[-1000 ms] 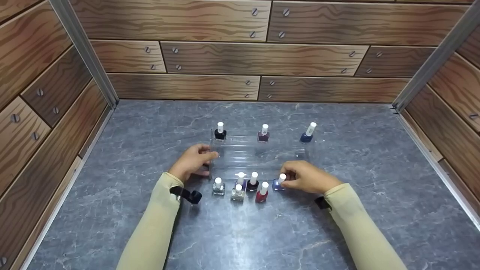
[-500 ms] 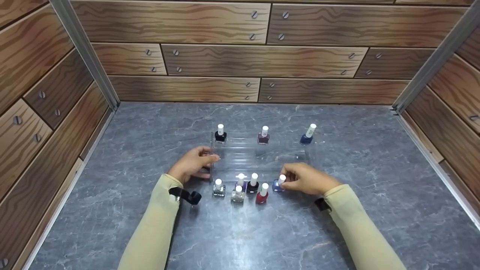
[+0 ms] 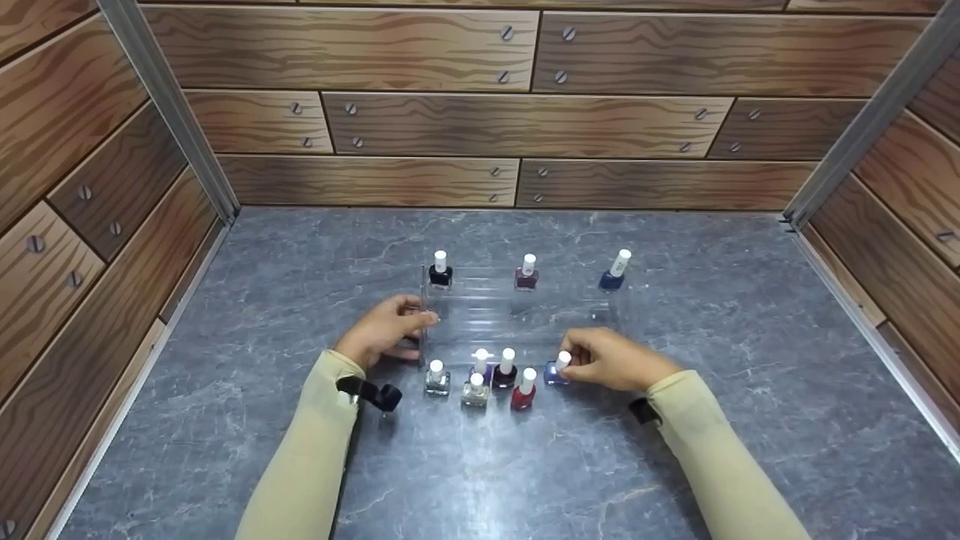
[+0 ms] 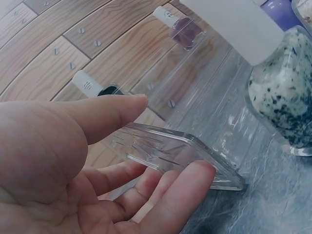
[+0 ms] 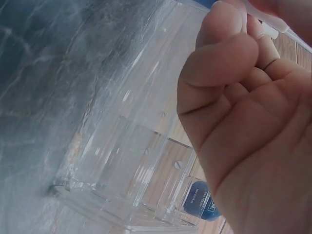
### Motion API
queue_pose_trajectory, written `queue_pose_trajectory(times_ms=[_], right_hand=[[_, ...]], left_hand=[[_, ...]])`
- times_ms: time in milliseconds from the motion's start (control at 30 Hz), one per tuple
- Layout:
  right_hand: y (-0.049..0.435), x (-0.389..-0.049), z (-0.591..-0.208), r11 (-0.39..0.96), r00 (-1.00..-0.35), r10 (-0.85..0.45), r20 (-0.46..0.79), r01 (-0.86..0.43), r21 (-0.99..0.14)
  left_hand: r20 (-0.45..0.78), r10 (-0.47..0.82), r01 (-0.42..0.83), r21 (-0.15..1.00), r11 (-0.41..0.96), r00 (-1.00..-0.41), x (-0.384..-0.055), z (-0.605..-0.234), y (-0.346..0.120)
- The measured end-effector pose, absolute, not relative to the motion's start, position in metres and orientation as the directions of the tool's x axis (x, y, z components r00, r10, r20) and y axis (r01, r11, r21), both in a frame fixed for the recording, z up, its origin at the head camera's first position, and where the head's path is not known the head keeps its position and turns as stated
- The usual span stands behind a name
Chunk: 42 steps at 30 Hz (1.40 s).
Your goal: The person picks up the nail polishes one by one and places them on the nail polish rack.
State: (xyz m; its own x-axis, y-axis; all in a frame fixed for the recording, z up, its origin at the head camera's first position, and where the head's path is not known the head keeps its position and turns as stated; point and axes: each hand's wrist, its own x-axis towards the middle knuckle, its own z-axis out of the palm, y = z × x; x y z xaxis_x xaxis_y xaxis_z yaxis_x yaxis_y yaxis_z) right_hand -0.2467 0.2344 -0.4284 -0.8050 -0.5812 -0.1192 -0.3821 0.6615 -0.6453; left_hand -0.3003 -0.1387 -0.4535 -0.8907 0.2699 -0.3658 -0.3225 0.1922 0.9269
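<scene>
My right hand (image 3: 619, 360) pinches the blue nail polish bottle (image 3: 555, 373) by its white cap (image 3: 563, 361), at the front right of a clear stepped rack (image 3: 480, 315). My left hand (image 3: 386, 326) holds the rack's left side panel (image 4: 170, 141), thumb over its edge and fingers on the outer side. On the rack's back step stand a black bottle (image 3: 440, 275), a maroon bottle (image 3: 526, 279) and a dark blue bottle (image 3: 612, 280), the last tilted. In the right wrist view, the pinched bottle is mostly hidden by the fingers (image 5: 219, 63).
In front of the rack stand several more polish bottles: a speckled one (image 3: 437, 383), a glittery clear one (image 3: 475, 394), a purple one (image 3: 486, 370), a black one (image 3: 505, 376) and a red one (image 3: 523, 396). Wood-patterned walls (image 3: 420, 124) enclose the grey marbled tabletop (image 3: 480, 480).
The head view has tipped slightly, so everything sits a little lower in the picture. Both hands and the bottles keep their places.
</scene>
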Motion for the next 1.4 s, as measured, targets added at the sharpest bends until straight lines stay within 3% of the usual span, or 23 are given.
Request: queue_pose_trajectory(times_ms=[967,1233,1400], right_hand=[[0.236,-0.245,-0.428,0.68,-0.798,-0.587,-0.137,-0.393,-0.619],[0.236,-0.243,-0.422,0.699,-0.772,-0.634,-0.05,-0.544,-0.463],[0.243,-0.243,-0.411,0.676,-0.781,-0.624,0.044,-0.567,-0.47]], left_hand=[[-0.368,0.284,-0.33,0.928,0.172,-0.886,-0.3,-0.453,-0.138],[-0.363,0.296,-0.325,0.93,0.17,-0.883,-0.3,-0.454,-0.139],[-0.365,0.292,-0.328,0.93,0.166,-0.884,-0.3,-0.454,-0.138]])
